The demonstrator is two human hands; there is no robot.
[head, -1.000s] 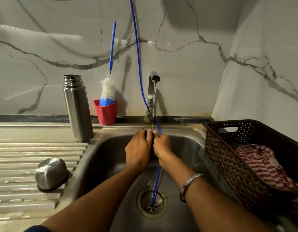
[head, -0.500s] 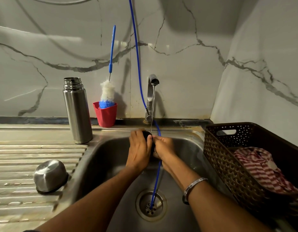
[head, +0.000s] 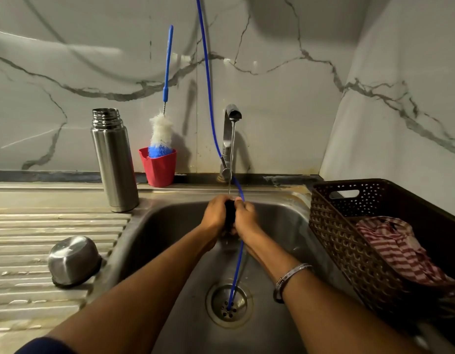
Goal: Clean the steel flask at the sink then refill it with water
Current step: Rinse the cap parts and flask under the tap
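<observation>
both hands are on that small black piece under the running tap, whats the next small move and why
Probably finish rinsing, then set the black piece down on the drainboard beside the steel cup. Both the left hand and right hand grip it under the tap stream, while the flask stands open and untouched, and the brush waits in the red cup.

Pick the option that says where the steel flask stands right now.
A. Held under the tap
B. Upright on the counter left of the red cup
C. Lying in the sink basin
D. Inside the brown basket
B: the steel flask stands upright and uncapped on the counter, just left of the red cup, while both hands work a small dark item under the running tap.
</observation>
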